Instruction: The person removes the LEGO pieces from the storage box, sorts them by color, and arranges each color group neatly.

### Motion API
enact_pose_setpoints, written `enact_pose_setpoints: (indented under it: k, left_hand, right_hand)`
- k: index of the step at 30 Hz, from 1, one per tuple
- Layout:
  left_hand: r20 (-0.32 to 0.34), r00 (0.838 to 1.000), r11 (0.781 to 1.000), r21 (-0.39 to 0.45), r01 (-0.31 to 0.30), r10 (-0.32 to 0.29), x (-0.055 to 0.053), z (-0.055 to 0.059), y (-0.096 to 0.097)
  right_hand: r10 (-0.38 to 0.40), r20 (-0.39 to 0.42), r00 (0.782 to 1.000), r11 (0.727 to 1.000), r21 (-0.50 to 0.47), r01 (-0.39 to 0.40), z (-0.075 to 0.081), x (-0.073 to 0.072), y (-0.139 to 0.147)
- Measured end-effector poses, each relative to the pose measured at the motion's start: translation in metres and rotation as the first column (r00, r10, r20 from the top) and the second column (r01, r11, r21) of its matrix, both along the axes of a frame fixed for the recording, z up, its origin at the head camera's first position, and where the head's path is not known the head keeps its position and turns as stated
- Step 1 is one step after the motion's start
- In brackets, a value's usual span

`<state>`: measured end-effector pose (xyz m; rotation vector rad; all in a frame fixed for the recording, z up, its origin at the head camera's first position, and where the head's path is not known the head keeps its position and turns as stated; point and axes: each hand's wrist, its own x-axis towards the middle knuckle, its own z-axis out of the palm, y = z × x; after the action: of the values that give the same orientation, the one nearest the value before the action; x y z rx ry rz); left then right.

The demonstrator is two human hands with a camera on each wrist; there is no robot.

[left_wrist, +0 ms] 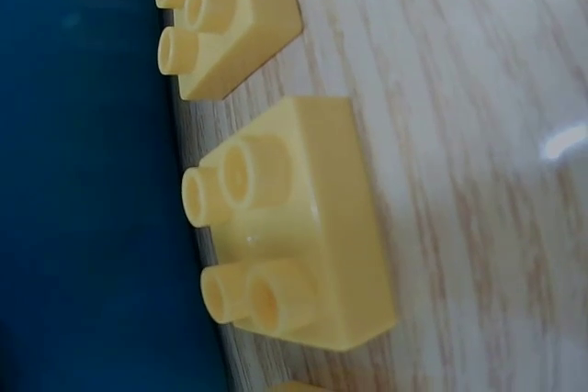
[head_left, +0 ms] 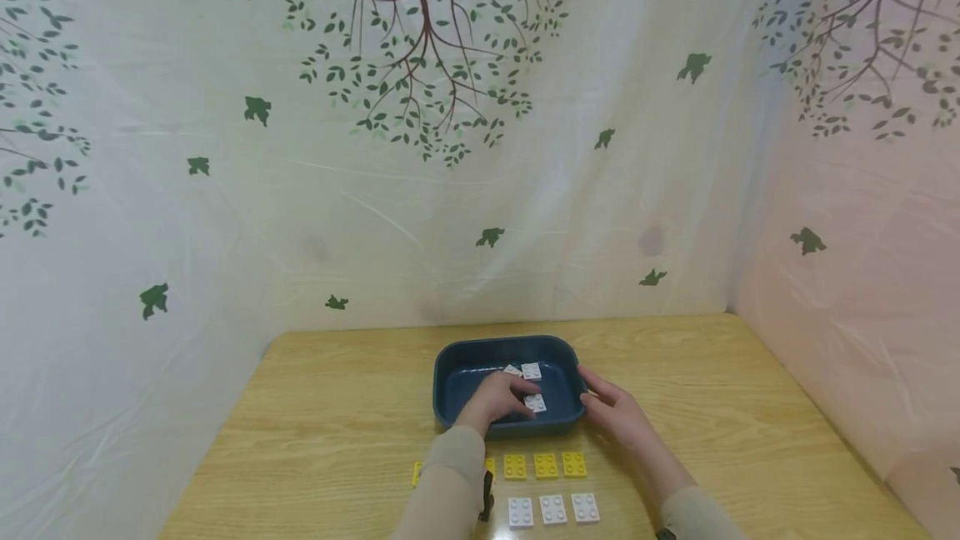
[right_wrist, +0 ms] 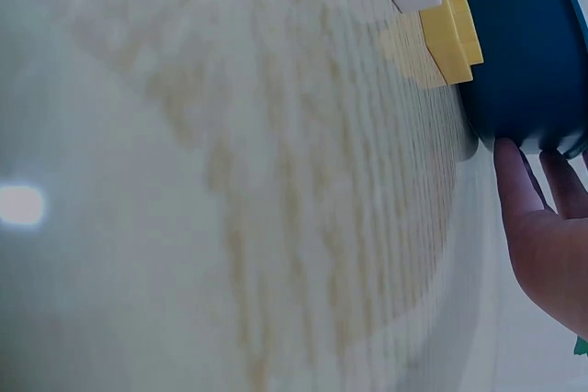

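A dark blue rectangular bin (head_left: 450,357) stands on the table with three white toy bricks visible inside; one white brick (head_left: 535,402) lies nearest the left hand. My left hand (head_left: 498,397) reaches over the bin's front rim, its thumb and fingers apart on either side of that brick. No firm grip on it shows. At the bin's right wall, my right hand (head_left: 618,415) touches the outside with extended fingertips. The right wrist view also shows this hand (right_wrist: 547,227) against the bin (right_wrist: 524,71). The left hand is out of its own wrist view.
Before the bin runs a row of several yellow bricks (head_left: 546,465), partly hidden by the left forearm. Nearer me lie three white bricks (head_left: 552,509) in a row. A yellow brick (left_wrist: 294,227) fills the left wrist view. Printed curtains (head_left: 450,232) surround the wooden table (head_left: 337,390).
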<state>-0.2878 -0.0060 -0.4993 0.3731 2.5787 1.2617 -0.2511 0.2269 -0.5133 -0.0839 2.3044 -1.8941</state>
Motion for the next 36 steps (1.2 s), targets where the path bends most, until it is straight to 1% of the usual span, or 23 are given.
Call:
enact_pose_setpoints:
  k: [6, 13, 16, 22, 27, 31, 36]
  left_hand:
    - [-0.02, 1.0, 1.0, -0.018, 0.015, -0.015, -0.0006, -0.0007, 0.0007]
    - [-0.045, 0.998, 0.998, -0.046, 0.037, -0.039, -0.0001, -0.0017, 0.0012]
    - [-0.045, 0.998, 0.998, -0.045, 0.035, -0.037, -0.0003, -0.0022, 0.0016]
    - [-0.034, 0.999, 0.999, -0.037, 0.035, -0.036, 0.0007, -0.0026, 0.0018]
    - [-0.041, 0.998, 0.998, -0.044, 0.042, -0.044, 0.0012, -0.0028, 0.0022]
    - [-0.05, 0.998, 0.998, -0.047, 0.044, -0.046, 0.0009, -0.0042, 0.0027]
    - [-0.085, 0.995, 0.997, -0.067, 0.049, -0.055, 0.0001, -0.0055, 0.0032]
  right_hand:
    - [0.002, -0.007, 1.0, 1.0, -0.017, -0.002, 0.0006, 0.0, 0.0003]
    - [-0.004, -0.011, 1.0, 1.0, 0.03, 0.004, -0.0007, 0.0, 0.0005]
    - [-0.004, -0.016, 1.0, 0.999, 0.045, 0.005, -0.0008, -0.0001, 0.0006]
    - [-0.008, -0.004, 1.0, 0.999, 0.038, 0.008, -0.0002, 0.0002, -0.0003]
    - [-0.014, 0.016, 1.0, 1.0, 0.028, 0.013, -0.001, 0.0007, -0.0012]
    - [-0.018, 0.022, 1.0, 1.0, 0.016, 0.018, -0.0009, 0.0013, -0.0017]
    - [-0.016, 0.021, 1.0, 1.0, 0.011, 0.016, -0.0008, 0.001, -0.0014]
